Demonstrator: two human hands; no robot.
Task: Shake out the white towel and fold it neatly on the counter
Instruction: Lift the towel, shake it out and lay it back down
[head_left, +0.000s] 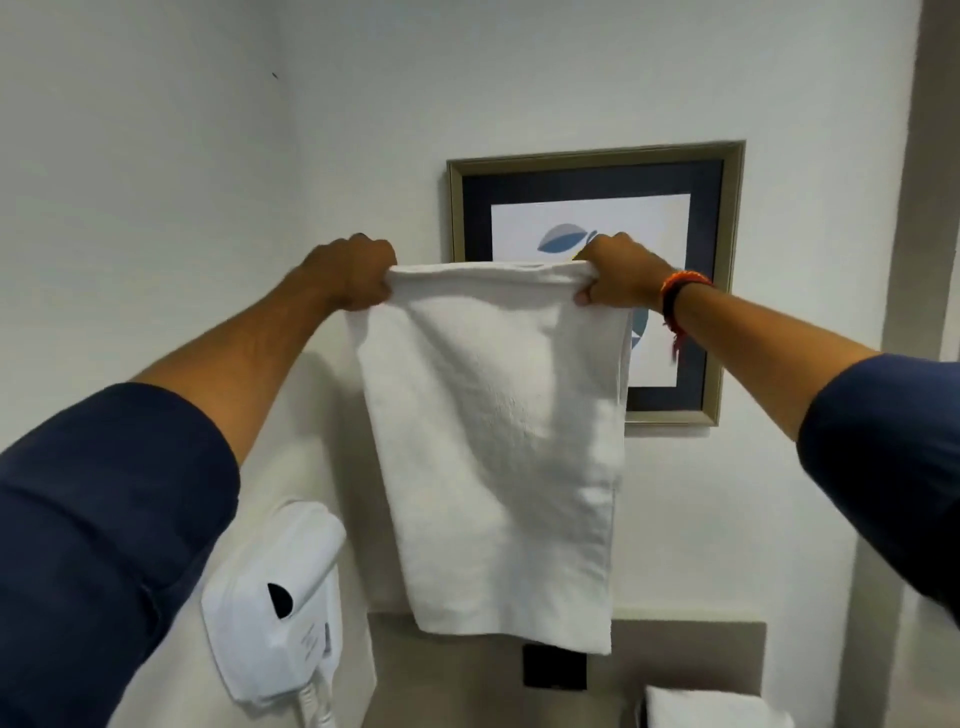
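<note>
The white towel (498, 441) hangs spread out in front of the wall, held high by its top edge. My left hand (353, 278) grips the top left corner and my right hand (621, 273) grips the top right corner. The towel's top edge is stretched almost straight between them. Its lower edge hangs loose just above a beige panel (675, 654). The counter itself is not in view.
A framed picture (717, 291) hangs on the wall behind the towel. A white wall-mounted hair dryer (275, 603) sits at the lower left. A dark socket plate (553, 667) is below the towel, and a folded white cloth (711, 709) lies at the bottom right.
</note>
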